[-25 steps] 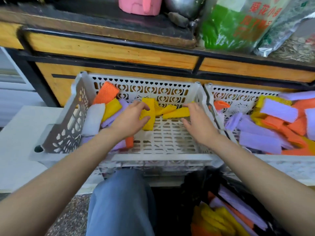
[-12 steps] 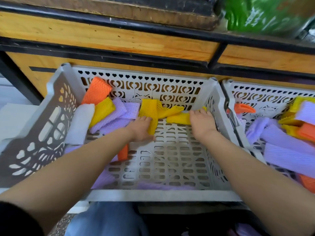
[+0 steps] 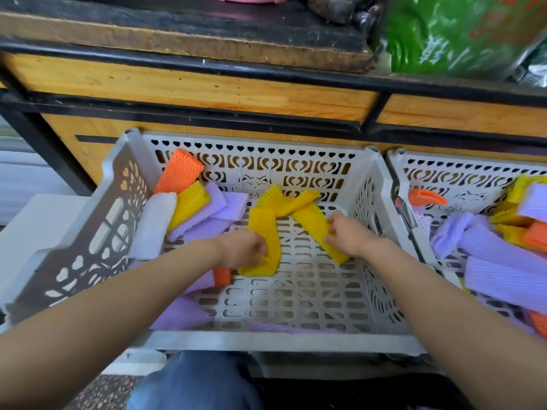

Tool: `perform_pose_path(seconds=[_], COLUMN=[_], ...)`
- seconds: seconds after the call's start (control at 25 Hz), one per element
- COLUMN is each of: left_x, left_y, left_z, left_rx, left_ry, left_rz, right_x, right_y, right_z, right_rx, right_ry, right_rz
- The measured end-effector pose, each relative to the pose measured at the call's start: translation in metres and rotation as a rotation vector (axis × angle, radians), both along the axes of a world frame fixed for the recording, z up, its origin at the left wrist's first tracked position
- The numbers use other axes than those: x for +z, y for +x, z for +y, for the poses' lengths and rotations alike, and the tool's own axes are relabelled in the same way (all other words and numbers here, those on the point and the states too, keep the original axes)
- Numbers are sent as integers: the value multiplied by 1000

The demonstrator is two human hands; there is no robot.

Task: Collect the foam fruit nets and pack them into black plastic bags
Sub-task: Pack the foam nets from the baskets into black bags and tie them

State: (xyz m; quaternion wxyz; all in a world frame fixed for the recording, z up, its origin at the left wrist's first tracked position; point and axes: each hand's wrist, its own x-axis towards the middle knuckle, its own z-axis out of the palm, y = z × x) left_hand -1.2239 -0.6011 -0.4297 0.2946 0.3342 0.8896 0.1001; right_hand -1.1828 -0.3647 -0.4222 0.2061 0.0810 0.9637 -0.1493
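Note:
A grey perforated crate (image 3: 275,340) sits in front of me with foam fruit nets inside. My left hand (image 3: 244,250) grips a yellow net (image 3: 265,232) near the crate's middle. My right hand (image 3: 347,235) pinches another yellow net (image 3: 315,224) beside it. The two yellow nets overlap at their far ends. Orange (image 3: 179,171), white (image 3: 154,226) and purple nets (image 3: 217,213) lie piled against the crate's left wall. The black bag is barely visible at the bottom edge.
A second grey crate (image 3: 470,161) at the right holds purple, yellow and orange nets. A wooden counter with black metal framing (image 3: 207,87) rises behind both crates. A green bag (image 3: 453,31) sits on top. My knee in jeans (image 3: 192,383) is below.
Both hands have closed on the yellow nets and pulled them toward me from the crate's back wall. The camera view has shifted slightly.

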Motion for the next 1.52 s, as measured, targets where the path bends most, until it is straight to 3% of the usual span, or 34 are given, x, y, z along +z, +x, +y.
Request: perform_pose_path(seconds=[0.08,0.24,0.44,0.6,0.68,0.76,0.84,0.96,1.2,1.4,1.48,1.52], left_x=[2,1,-15,-16,-13,-2,18,49,70,62,65,67], left_y=[11,9,7,8,4,3,5,12,37,23,23,24], left_z=[-7,-7,1,7,10,10,8,-2,-30,-51,-47,-44], left_rx=[11,302,466,474,485,523,615,694,776,973,1009,1027], left_ry=[52,160,-5,-53,56,249,472,646,833,893,943,1006], left_rz=[-118,111,80,146,94,-37,-187,-197,-304,-181,-287,-396], right_x=[0,-10,-12,7,19,28,41,64,82,96,95,91], right_y=[0,1,6,9,13,16,20,22,17,-2,-8,-10], right_z=[-5,-14,-21,-29,-31,-31,-36,-53,-95,-109,-112,-114], right_rx=[7,-23,-68,45,38,-26,-141,-221,-209,-271,-236,-192], right_ry=[56,99,-31,192,259,89,-326,-756,-979,-1439,-1391,-1204], right_rz=[-38,-42,-63,34,170,329,452,496,413,243,182,216])
